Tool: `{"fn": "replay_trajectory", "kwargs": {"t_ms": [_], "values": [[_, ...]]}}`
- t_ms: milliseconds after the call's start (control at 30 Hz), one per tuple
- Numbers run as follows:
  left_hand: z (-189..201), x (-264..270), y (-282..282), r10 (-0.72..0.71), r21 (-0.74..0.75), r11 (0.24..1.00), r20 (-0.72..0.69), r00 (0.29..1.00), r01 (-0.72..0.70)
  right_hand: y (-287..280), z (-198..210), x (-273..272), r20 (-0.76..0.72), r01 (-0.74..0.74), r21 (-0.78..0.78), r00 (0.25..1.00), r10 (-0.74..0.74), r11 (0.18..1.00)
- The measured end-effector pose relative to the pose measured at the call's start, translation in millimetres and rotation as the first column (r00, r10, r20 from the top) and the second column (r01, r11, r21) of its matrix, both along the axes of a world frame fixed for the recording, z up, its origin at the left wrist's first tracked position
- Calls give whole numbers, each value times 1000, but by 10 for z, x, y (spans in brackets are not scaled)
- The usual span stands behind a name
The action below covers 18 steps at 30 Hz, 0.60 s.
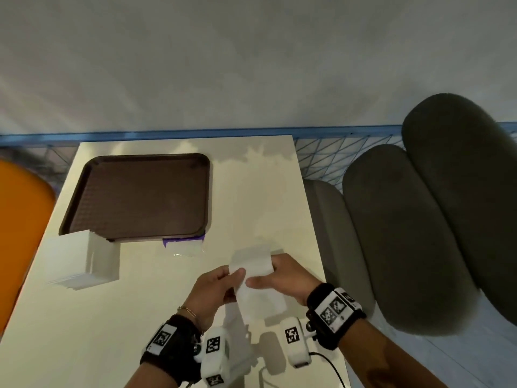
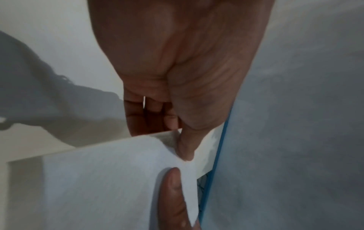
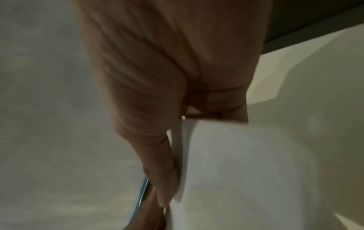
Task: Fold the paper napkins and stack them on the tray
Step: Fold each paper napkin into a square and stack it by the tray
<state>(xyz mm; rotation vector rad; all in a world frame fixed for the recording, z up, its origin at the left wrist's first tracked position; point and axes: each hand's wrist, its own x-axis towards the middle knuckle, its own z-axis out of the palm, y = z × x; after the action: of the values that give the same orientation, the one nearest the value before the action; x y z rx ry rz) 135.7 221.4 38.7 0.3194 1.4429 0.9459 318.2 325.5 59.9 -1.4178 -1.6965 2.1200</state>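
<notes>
Fingers (image 2: 185, 144) of our left hand (image 1: 212, 289) pinch one white paper napkin (image 1: 251, 264) at its edge, thumb on the near face, the other fingertips curled behind it. In the left wrist view a second thumb (image 2: 173, 194) presses the same sheet from below; that one belongs to our right hand (image 1: 282, 275). Our right-hand fingers curl round the napkin's far right edge and the thumb pinches it on the near side. The right wrist view is blurred, so we only make out the thumb (image 3: 167, 186) lying along the sheet's edge; the curled fingers there are mostly hidden behind the paper. Napkin is held up off the table (image 1: 112, 331), bent over in a soft curve, its lower flap hanging toward us; we cannot tell how many layers it has.

Further out, a stack of unfolded napkins (image 1: 81, 261) sits on the table to the left, touching or overlapping the near left corner of the brown tray (image 1: 140, 197). No napkin lies on the tray. A scrap of clear wrapper with a purple strip (image 1: 184, 245) sits at the tray's near edge, partly tucked under it. Dark cushions (image 1: 419, 219) stand right of the table, cut off by the frame; an orange shape (image 1: 19, 233) is cut off at left.
</notes>
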Motion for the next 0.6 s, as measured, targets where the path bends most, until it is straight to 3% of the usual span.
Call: {"fn": "replay_trajectory", "kwargs": {"t_ms": [267, 433, 600], "values": [[535, -6, -318, 62, 138, 990, -194, 979, -36, -241, 411, 150, -147, 17, -39, 989, -22, 999], [755, -161, -559, 116, 238, 970, -245, 963, -56, -355, 572, 97, -199, 11, -10, 980, -13, 1000], [960, -374, -734, 168, 321, 944, -270, 948, -76, -456, 742, -71, -221, 38, 111, 975, -13, 993]]}}
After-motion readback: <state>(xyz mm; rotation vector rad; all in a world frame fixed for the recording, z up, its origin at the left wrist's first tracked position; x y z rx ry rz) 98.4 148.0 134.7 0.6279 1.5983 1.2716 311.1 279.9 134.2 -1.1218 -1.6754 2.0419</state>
